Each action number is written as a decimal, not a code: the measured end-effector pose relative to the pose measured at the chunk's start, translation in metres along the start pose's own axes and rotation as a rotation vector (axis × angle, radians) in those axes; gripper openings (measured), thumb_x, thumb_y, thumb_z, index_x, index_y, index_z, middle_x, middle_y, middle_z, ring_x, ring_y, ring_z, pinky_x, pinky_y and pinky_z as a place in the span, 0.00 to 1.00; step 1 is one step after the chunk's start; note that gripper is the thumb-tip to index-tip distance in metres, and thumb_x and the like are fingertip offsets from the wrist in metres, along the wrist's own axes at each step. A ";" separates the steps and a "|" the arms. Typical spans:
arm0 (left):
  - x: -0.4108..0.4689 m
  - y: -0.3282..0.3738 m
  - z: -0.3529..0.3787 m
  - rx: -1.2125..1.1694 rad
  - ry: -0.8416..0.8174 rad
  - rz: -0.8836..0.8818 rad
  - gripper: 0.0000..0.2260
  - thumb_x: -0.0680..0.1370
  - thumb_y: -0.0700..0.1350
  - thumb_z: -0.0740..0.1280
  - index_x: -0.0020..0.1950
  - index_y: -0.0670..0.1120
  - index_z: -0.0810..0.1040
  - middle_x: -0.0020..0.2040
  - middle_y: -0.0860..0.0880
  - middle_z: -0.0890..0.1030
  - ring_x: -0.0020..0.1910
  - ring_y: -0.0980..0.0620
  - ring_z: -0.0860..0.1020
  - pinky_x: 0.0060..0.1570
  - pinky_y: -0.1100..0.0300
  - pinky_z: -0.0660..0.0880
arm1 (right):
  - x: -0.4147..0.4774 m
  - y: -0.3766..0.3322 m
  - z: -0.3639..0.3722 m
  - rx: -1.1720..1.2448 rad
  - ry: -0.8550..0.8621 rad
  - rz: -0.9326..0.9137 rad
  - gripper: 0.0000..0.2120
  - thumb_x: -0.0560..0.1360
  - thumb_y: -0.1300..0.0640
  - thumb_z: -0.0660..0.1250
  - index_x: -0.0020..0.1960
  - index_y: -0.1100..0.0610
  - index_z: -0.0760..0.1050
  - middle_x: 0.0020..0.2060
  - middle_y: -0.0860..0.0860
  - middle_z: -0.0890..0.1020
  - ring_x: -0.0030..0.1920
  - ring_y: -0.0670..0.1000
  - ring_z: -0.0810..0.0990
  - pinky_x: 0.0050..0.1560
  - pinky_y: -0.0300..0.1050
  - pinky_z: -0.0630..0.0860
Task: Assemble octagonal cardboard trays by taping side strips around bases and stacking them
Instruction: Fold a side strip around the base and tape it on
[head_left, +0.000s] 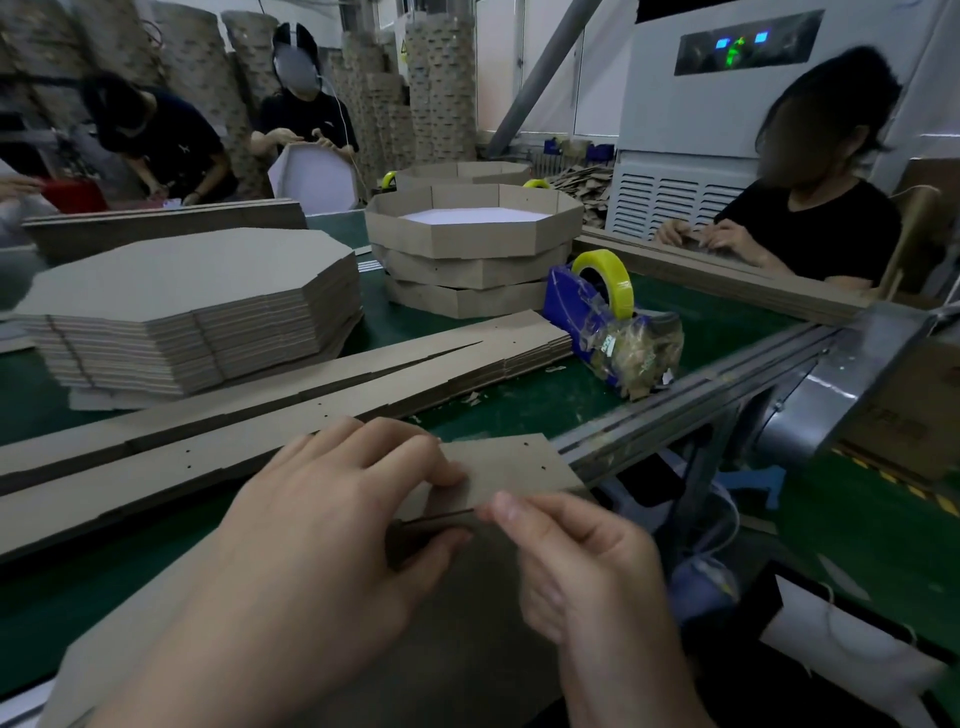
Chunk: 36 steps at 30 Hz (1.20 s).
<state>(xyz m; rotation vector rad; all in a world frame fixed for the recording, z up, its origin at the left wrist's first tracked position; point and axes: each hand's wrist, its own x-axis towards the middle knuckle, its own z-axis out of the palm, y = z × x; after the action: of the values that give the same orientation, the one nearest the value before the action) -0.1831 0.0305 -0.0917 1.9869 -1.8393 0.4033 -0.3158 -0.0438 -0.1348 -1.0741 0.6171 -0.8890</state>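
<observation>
Low in the middle, my left hand (332, 514) grips the end of a brown cardboard side strip (511, 465), fingers curled over its top edge. My right hand (576, 561) pinches the strip's near edge between thumb and forefinger. An octagonal cardboard base (467, 649) lies flat under both hands. Behind them a pile of long side strips (291, 410) runs across the green table. A tall pile of flat octagonal bases (192, 306) is at the left. Three finished trays (475, 249) are stacked in the middle. A blue tape dispenser (597, 322) with a yellow roll is to their right.
A metal rail (701, 395) edges the green table on the right, with a drop beyond it. Three other people work at the far left, back and right of the table. More trays (462, 174) and tall cardboard columns are at the back. Cardboard scraps lie near the dispenser.
</observation>
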 end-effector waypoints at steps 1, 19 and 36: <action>0.000 0.000 0.000 -0.004 0.005 0.012 0.11 0.65 0.57 0.69 0.45 0.57 0.79 0.48 0.57 0.81 0.45 0.51 0.80 0.36 0.62 0.72 | 0.000 0.002 0.003 0.037 0.029 0.023 0.18 0.49 0.50 0.77 0.33 0.61 0.83 0.16 0.47 0.61 0.17 0.43 0.55 0.21 0.33 0.50; -0.005 0.002 -0.002 -0.030 -0.005 0.009 0.17 0.65 0.56 0.70 0.51 0.57 0.72 0.48 0.58 0.79 0.45 0.51 0.79 0.38 0.56 0.75 | -0.004 0.008 0.006 0.067 0.096 0.181 0.18 0.50 0.45 0.73 0.28 0.60 0.82 0.16 0.49 0.59 0.16 0.44 0.54 0.20 0.32 0.50; 0.005 0.020 0.001 0.037 0.106 -0.163 0.14 0.73 0.60 0.60 0.32 0.55 0.76 0.38 0.56 0.80 0.37 0.48 0.79 0.39 0.56 0.72 | -0.002 0.001 -0.007 -0.148 -0.177 0.198 0.16 0.57 0.45 0.71 0.37 0.55 0.85 0.17 0.48 0.63 0.17 0.43 0.58 0.20 0.35 0.55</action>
<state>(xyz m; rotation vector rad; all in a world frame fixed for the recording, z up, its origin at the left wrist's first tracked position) -0.2024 0.0246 -0.0883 2.0798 -1.6032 0.4859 -0.3220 -0.0451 -0.1379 -1.1873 0.6359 -0.5766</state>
